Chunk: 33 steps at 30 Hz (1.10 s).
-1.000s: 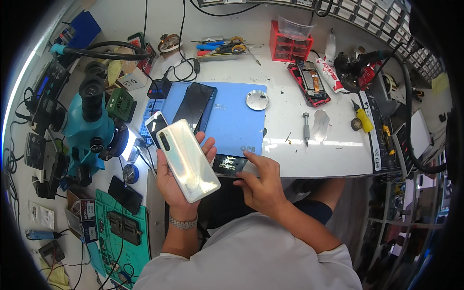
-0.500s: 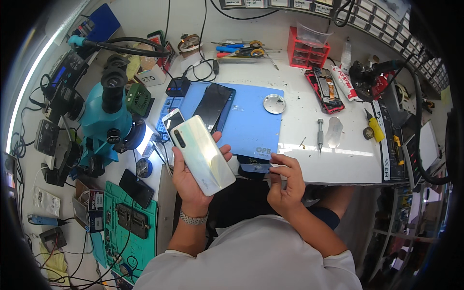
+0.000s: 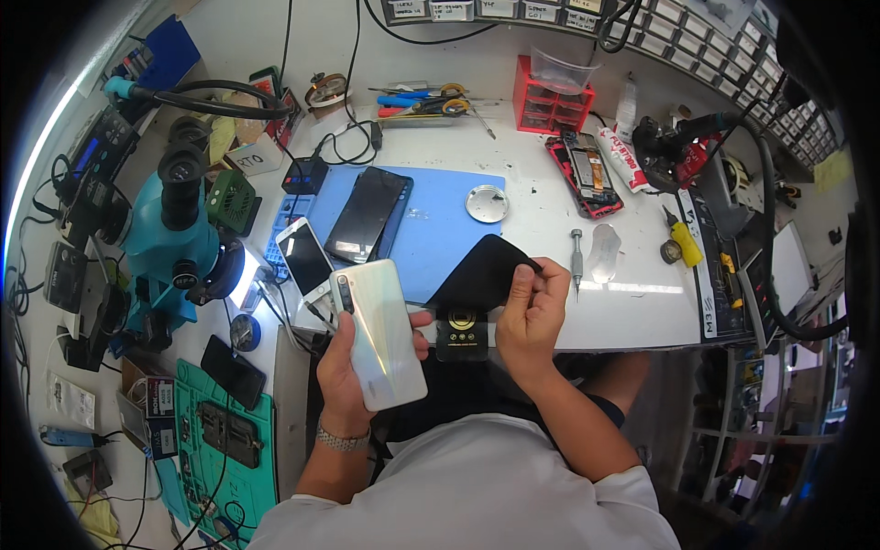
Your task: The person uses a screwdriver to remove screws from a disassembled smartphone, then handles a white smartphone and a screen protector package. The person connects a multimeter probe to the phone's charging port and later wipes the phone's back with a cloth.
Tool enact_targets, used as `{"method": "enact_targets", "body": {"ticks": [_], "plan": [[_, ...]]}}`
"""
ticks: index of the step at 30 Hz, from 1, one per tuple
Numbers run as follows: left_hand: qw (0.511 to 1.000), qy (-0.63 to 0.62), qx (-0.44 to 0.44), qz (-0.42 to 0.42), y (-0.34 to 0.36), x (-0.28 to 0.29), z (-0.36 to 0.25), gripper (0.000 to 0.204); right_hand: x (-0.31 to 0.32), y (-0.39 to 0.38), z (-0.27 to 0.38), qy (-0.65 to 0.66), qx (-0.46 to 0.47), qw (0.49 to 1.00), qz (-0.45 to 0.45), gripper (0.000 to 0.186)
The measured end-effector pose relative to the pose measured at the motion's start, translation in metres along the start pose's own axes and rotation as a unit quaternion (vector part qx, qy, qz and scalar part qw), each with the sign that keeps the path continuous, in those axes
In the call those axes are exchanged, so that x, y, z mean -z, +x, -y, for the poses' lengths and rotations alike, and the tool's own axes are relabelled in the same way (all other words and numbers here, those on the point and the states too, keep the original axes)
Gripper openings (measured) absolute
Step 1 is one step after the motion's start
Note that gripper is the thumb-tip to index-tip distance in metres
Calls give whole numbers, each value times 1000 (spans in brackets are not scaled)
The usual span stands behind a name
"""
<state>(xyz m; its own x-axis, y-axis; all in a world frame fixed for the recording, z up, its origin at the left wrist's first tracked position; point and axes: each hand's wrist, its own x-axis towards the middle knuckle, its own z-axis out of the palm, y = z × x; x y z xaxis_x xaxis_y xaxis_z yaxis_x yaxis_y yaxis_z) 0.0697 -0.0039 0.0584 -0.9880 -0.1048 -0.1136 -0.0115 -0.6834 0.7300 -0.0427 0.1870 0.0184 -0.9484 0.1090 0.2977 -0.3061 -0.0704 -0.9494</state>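
My left hand is wrapped round a pearly white smartphone, its back and camera strip facing up. Between thumb and fingers, my right hand pinches the near right corner of the blue work mat. That corner is folded up, so its black underside shows. Below the fold, a dark flat packet with a yellow ring juts over the table's front edge. Beside the held phone lies a white phone with a dark screen. Farther back on the mat rests a black phone.
A blue microscope stands at the left. Behind the mat's right side lie an opened red-framed phone and a screwdriver. A round metal dish sits on the mat. A green mat bears phone parts at lower left.
My right hand has lifted and folded back the mat's near corner, baring its black underside and more of the dark packet. The held phone has tilted more upright. The whole view has shifted slightly.
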Motion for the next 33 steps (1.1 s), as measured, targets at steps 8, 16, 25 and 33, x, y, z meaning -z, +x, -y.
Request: {"method": "enact_targets", "body": {"ticks": [8, 16, 25, 33], "plan": [[991, 71, 98, 63, -30, -1, 39, 76, -15, 31, 13, 33, 35, 999, -23, 23], [986, 75, 128, 76, -30, -5, 35, 80, 27, 78, 36, 103, -26, 993, -45, 40], [987, 157, -25, -41, -16, -9, 50, 74, 87, 49, 28, 160, -101, 977, -96, 51], [997, 64, 30, -14, -11, -35, 24, 55, 114, 43, 24, 114, -104, 978, -137, 23]]}}
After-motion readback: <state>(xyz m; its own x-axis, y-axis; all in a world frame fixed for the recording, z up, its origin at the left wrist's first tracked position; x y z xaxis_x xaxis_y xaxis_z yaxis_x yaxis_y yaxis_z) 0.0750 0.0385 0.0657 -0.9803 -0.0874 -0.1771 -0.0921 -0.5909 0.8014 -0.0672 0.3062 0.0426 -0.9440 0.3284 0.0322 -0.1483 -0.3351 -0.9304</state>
